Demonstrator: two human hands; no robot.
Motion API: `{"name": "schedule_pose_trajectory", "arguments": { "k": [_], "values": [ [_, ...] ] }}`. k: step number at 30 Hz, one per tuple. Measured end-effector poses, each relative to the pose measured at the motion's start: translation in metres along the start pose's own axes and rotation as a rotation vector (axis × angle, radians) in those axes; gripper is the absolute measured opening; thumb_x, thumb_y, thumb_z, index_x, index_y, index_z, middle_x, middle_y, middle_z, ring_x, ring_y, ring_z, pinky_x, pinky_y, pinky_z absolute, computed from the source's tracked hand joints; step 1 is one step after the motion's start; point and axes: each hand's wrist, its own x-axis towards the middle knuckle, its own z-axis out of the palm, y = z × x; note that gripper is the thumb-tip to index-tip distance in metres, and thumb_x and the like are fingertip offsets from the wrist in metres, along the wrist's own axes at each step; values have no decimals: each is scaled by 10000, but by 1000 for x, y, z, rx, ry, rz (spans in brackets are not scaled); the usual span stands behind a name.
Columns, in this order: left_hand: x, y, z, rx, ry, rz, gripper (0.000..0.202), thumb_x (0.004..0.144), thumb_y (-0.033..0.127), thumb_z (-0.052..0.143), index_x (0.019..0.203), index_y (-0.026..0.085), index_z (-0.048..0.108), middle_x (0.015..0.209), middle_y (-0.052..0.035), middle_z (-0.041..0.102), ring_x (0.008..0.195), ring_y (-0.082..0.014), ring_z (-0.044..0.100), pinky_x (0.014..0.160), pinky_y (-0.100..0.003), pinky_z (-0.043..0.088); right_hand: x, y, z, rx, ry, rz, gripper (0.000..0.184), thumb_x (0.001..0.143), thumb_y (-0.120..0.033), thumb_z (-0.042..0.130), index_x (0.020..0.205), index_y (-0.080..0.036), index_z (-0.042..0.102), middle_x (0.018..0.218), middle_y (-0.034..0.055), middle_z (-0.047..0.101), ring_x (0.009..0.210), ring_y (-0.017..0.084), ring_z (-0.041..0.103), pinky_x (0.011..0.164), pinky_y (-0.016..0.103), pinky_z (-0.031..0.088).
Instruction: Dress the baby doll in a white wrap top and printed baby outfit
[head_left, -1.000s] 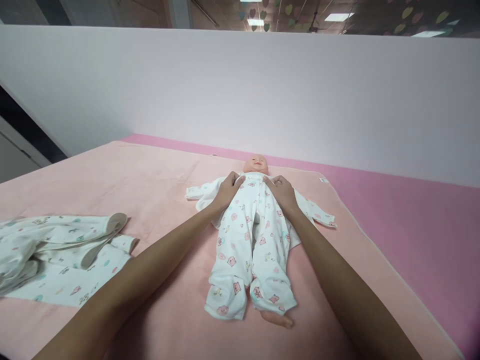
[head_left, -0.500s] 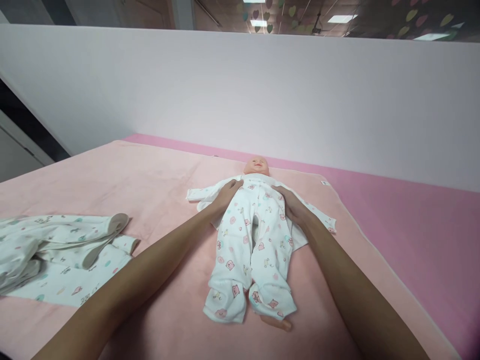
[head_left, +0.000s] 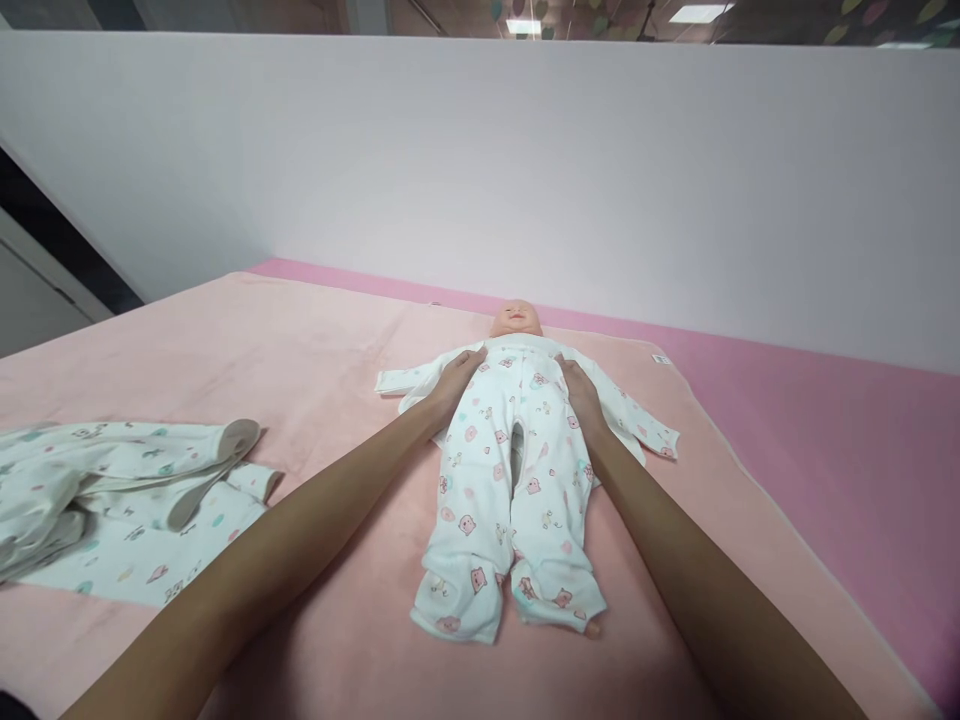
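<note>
A baby doll (head_left: 516, 318) lies on its back with its head toward the white wall. Its legs are inside white baby pants (head_left: 476, 470) printed with small pink animals, and the waistband sits high on the trunk. A white long-sleeved baby top (head_left: 630, 412) covers the arms, with both sleeves spread outward. My left hand (head_left: 454, 385) is closed on the left side of the pants near the waist. On the opposite side my right hand (head_left: 583, 395) grips the pants' edge, its fingers partly hidden. A bit of one foot (head_left: 592, 630) shows below the right cuff.
A crumpled white printed baby garment (head_left: 135, 500) with beige trim lies at the left. Everything rests on a pale pink blanket (head_left: 337, 340) over a brighter pink surface (head_left: 817, 430). Behind the doll rises a white wall panel (head_left: 480, 170).
The waistband has shifted slightly toward the doll's head, and my right hand has moved up a little. Less of the foot shows below the right cuff. The view has tilted slightly downward.
</note>
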Motion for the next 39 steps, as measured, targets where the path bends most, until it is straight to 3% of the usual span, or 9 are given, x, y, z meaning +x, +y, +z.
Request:
{"name": "schedule_pose_trajectory", "arguments": {
  "k": [4, 8, 14, 17, 22, 25, 28, 33, 39],
  "values": [
    [-5, 6, 3, 65, 26, -60, 399, 941, 563, 730, 865, 196, 592, 837, -10, 609, 817, -180, 592, 803, -332, 480, -5, -9, 0, -95, 35, -32, 550, 865, -789, 635, 785, -253, 538, 771, -21, 559, 807, 211, 545, 789, 342, 454],
    [-8, 9, 9, 175, 47, -68, 366, 1001, 561, 650, 940, 212, 557, 867, -11, 597, 815, -176, 571, 759, -316, 466, -11, -25, -4, -406, 45, -185, 343, 973, -551, 619, 841, -238, 567, 878, 1, 611, 770, 187, 555, 795, 348, 443],
    [-18, 21, 4, 518, 62, 191, 216, 1031, 281, 569, 1223, 203, 508, 1151, -85, 621, 999, -189, 616, 869, -332, 504, -33, -59, -9, -678, 158, -486, 165, 920, -232, 655, 1069, -236, 586, 1164, 75, 641, 981, 250, 610, 868, 399, 468],
    [-59, 37, -8, 746, 6, 306, 298, 1031, 315, 555, 1305, 202, 529, 1374, -136, 582, 1155, -240, 612, 966, -400, 508, -87, -83, -12, -683, 6, -677, 102, 986, -232, 603, 1085, -249, 592, 1144, 75, 658, 1062, 279, 586, 890, 416, 473],
    [-183, 55, -22, 997, -75, 284, 456, 1040, 528, 538, 1403, 253, 536, 1433, -124, 591, 1242, -320, 594, 1004, -489, 516, -215, -92, -22, -775, -498, -782, 95, 1006, -264, 660, 1081, -241, 606, 1049, 59, 658, 1013, 263, 591, 891, 415, 458],
    [-256, 45, -27, 1005, -54, 272, 451, 1037, 497, 547, 1422, 264, 523, 1403, -120, 610, 1257, -317, 599, 1039, -494, 515, -265, -72, -23, -939, -564, -792, 183, 976, -337, 724, 1068, -228, 609, 1037, 65, 647, 985, 277, 569, 864, 432, 438],
    [-303, 25, -32, 1027, -51, 227, 464, 1002, 437, 604, 1432, 289, 509, 1371, -97, 640, 1235, -314, 610, 1031, -495, 513, -282, -53, -18, -1100, -471, -807, 228, 995, -413, 698, 1051, -210, 612, 1025, 86, 635, 984, 296, 547, 898, 466, 421],
    [-317, 5, -33, 1107, -6, 296, 355, 985, 369, 616, 1323, 277, 562, 1319, -69, 695, 1247, -324, 590, 1103, -552, 401, -279, -44, -8, -1224, -343, -888, 95, 1042, -284, 586, 991, -207, 606, 964, 80, 626, 933, 281, 535, 855, 442, 388],
    [-318, 22, -34, 1029, 63, 391, 216, 970, 290, 576, 1182, 247, 583, 997, -21, 737, 886, -240, 653, 899, -427, 447, -280, -59, -6, -1108, -262, -999, 137, 1027, -171, 526, 910, -214, 583, 883, 58, 638, 879, 251, 544, 848, 402, 373]
  ]
}}
